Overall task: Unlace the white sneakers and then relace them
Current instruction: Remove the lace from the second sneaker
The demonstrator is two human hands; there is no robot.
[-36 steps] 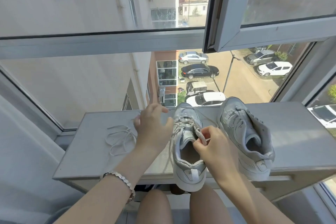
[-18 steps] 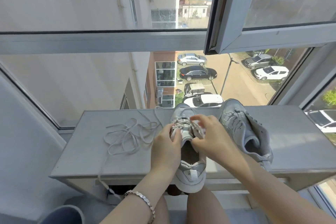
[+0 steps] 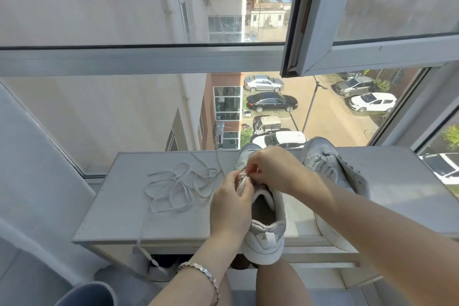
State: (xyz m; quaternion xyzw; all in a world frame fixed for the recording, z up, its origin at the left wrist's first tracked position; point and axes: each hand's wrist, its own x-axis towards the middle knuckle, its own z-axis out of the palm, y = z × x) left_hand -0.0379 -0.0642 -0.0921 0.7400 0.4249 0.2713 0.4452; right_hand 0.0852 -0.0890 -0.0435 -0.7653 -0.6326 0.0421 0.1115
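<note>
Two white sneakers stand on a grey ledge under the window. The near sneaker points away from me, heel over the front edge. My left hand grips its tongue and left side. My right hand pinches the lace at the eyelets over the tongue; the exact hold is hidden by my fingers. The second sneaker leans to the right, partly behind my right forearm. A loose white shoelace lies in a tangle on the ledge to the left, one end hanging over the front edge.
An open window sash juts inward above the right sneaker. Glass panes stand directly behind the ledge. A dark round container sits on the floor at lower left. My knees are below the ledge's front edge.
My left hand dropped from the air onto the near sneaker's tongue. My right hand moved up from the upper eyelets toward the toe end. More loose lace has gathered on the left.
</note>
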